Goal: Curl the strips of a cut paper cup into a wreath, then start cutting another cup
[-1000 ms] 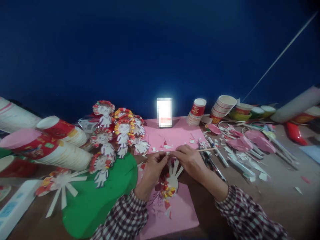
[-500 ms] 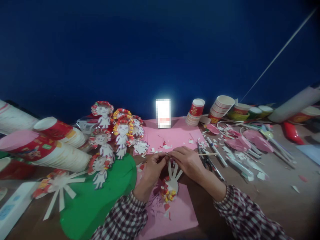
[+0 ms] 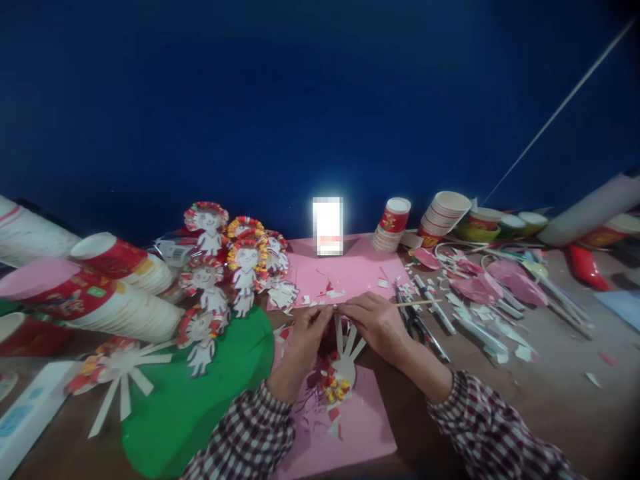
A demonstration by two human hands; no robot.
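Observation:
Over the pink sheet, my left hand (image 3: 311, 333) is closed, its thumb and fingertips pinched at the upper end of a paper cup cut into strips (image 3: 345, 363). Some strips of that cup are curled into red and yellow rolls at the lower side; several straight white ones run up to my fingers. My right hand (image 3: 375, 327) is closed round a thin wooden stick (image 3: 420, 303), which sticks out to the right past the knuckles. The fingertips of both hands meet, hiding the stick's other end and whatever strip lies there.
White paper dolls with curled rims (image 3: 246, 267) stand at left beside a green sheet (image 3: 200, 413). Another cut cup (image 3: 123, 370) lies there. Stacked paper cups (image 3: 125, 310) lean far left; more (image 3: 443, 213) stand behind. Scissors (image 3: 417, 327), pens (image 3: 435, 307) and paper scraps lie right.
The stick's free end has shifted slightly right and up, and my fingers have turned a little at the pinch. The cut cup stays in nearly the same place.

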